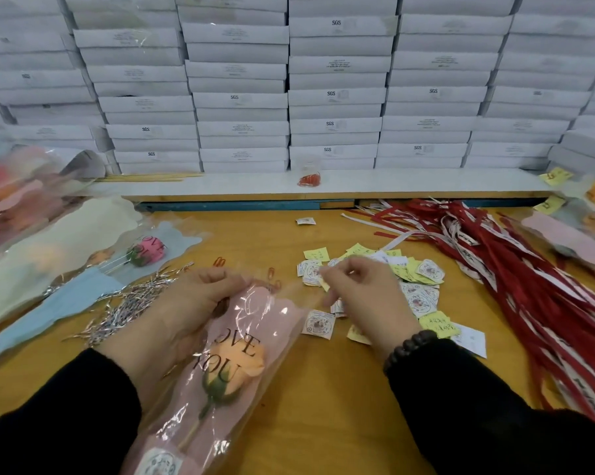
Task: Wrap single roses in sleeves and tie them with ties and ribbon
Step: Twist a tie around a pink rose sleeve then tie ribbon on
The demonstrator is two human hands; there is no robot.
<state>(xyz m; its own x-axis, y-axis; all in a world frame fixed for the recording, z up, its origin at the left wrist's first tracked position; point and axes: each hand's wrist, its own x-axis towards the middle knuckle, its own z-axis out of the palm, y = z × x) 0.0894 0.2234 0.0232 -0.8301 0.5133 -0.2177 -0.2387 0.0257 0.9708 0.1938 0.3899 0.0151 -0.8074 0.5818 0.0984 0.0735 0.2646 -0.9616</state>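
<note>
Item under work: peach-orange artificial rose (232,366) on a thin green stem, inside a pink-backed clear plastic sleeve printed "LOVE YOU" (241,341), lying on the yellow wooden tabletop (330,389) directly in front of the person, bloom toward the near edge, narrow end pointing away.

Handling, judged: very light; film thin, glossy, likely slippery and quick to crease; bloom soft and crushable; stem slender. Best held at the gathered narrow end around the stem, never across the bloom.

Left hand (186,303): fingers curled round the narrow end of the sleeve, gripping it bunched.

Right hand (361,296): over the scattered pile of small white and yellow paper tags (419,289), fingers bent, tips drawn together as if pinching; blurred, so whether a tag is actually held cannot be told.

Within reach: heap of short silver wire twist ties (131,303) just left of the left hand; bundle of red and white ribbons (515,279) to the right.
</note>
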